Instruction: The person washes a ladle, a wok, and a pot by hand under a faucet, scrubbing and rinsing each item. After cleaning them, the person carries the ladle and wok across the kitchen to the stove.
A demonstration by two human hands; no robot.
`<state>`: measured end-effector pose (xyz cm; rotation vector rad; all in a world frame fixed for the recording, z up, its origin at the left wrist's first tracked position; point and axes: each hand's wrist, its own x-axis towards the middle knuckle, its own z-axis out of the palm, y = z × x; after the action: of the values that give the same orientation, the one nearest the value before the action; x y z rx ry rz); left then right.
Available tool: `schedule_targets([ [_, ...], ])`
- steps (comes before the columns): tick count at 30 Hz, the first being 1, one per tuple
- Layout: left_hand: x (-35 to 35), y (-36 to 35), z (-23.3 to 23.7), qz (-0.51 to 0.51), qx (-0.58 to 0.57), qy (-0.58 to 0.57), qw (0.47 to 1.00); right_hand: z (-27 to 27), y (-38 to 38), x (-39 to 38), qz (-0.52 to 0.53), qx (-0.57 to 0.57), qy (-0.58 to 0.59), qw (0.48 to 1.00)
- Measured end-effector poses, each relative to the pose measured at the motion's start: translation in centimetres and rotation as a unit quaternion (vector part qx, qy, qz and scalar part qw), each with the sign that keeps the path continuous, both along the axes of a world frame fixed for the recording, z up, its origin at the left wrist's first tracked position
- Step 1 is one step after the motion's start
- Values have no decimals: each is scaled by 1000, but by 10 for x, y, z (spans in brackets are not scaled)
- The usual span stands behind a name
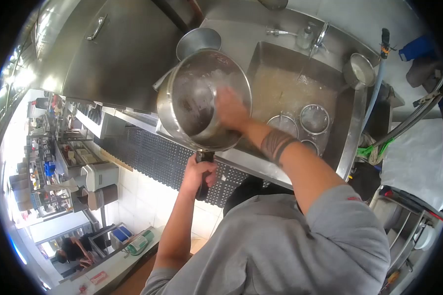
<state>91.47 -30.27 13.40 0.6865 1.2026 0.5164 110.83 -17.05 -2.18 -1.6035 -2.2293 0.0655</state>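
My left hand [199,172] is closed around the black handle [202,191] of a large metal pot [168,110]. The pot is tilted so that its inside faces me, and whitish suds or wet streaks show on the inner wall. Inside it, my right hand [231,109] is against the right part of the wall. Motion smears its fingers, and I cannot make out whether they hold anything. A metal sink [346,123] with cloudy water lies right of the pot. Round metal pieces, one a ring-rimmed item [314,119], sit in that water.
Water runs from a faucet [322,37] beside a clear bottle [305,37]. A small metal pot [359,71] rests at the sink's right corner, near a pale blue hose [376,93]. A metal bowl [198,40] stands behind the large pot. Another person [74,250] appears lower left.
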Motion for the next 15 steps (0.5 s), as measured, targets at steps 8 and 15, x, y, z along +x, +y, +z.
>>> schedule_targets([
  [8, 11, -22, 2, 36, -25, -69, 997, 73, -34, -32, 235, -419, 224, 848],
  [15, 3, -69, -39, 108, -155, -317, 929, 9, 44, 10, 45, -231, -169, 957],
])
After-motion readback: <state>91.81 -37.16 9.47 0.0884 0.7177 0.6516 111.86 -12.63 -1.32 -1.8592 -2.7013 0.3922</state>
